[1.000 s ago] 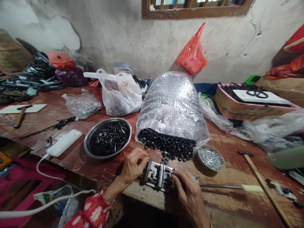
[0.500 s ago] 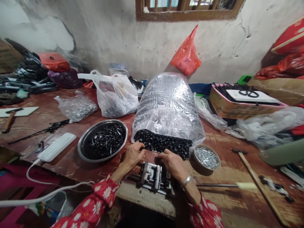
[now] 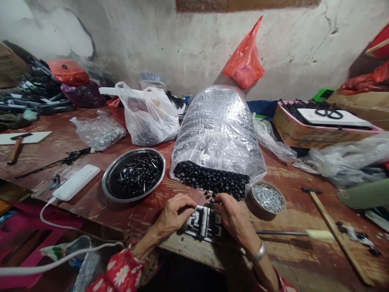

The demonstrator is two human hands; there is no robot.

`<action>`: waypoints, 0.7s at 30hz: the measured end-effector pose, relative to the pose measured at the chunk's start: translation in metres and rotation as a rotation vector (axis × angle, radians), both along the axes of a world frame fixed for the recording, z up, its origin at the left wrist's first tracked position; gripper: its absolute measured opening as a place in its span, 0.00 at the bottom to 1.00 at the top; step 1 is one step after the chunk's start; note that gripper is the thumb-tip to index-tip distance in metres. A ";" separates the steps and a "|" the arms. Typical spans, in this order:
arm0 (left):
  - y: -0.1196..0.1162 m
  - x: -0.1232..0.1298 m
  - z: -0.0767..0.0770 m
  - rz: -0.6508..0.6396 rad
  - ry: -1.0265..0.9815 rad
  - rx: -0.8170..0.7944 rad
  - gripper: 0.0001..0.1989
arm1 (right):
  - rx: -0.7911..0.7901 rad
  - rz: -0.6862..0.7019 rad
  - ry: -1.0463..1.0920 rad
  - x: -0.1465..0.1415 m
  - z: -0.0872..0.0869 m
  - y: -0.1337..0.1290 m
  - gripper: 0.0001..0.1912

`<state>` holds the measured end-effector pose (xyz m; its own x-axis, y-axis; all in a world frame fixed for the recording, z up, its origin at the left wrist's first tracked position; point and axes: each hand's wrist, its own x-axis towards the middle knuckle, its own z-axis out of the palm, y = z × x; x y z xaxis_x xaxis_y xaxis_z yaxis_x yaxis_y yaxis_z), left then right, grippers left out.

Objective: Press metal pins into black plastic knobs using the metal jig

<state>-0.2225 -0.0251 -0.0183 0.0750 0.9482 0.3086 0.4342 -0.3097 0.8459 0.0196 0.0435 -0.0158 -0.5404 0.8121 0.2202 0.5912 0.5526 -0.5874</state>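
Observation:
A metal jig with light and dark slots lies at the front edge of the table between my hands. At its upper left edge is my left hand, thumb and forefinger brought together; whatever is between the tips is too small to make out. My right hand, with a silvery bracelet at the wrist, curls over the jig's upper right side, its fingertips closed beside a few loose black pieces. Just beyond, a large clear plastic bag spills many small black plastic parts from its mouth.
On the left stands a metal tray of black parts with pins, beside a white power strip. A bowl of metal pins sits to the right, near a rod with a pale handle and a hammer. Plastic bags line the back.
Both hands have drawn back from the bag's mouth to the jig. Loose black pieces now lie between bag and jig. The camera view has tipped slightly downward.

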 end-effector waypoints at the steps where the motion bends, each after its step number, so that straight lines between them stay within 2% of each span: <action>1: -0.002 0.000 -0.003 -0.010 0.033 0.035 0.06 | 0.008 0.002 0.029 0.004 0.001 -0.006 0.05; 4: -0.005 -0.001 -0.010 -0.033 0.130 0.146 0.07 | 0.034 0.005 0.059 0.012 0.003 -0.024 0.04; 7: -0.004 0.000 -0.011 -0.016 0.197 0.181 0.07 | 0.057 -0.003 0.056 0.012 0.001 -0.036 0.07; 11: -0.001 0.003 -0.008 -0.005 0.224 0.152 0.07 | 0.078 -0.031 -0.008 0.007 -0.003 -0.041 0.09; 17: 0.003 0.008 -0.008 -0.012 0.087 0.044 0.06 | 0.105 -0.109 -0.050 0.001 -0.002 -0.043 0.06; 21: 0.002 0.007 -0.010 -0.021 0.068 0.035 0.06 | 0.133 -0.148 -0.052 -0.002 -0.002 -0.046 0.05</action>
<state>-0.2151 -0.0233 -0.0281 0.1166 0.9349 0.3352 0.4834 -0.3482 0.8031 0.0172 -0.0021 -0.0180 -0.4309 0.8490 0.3057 0.6993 0.5283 -0.4815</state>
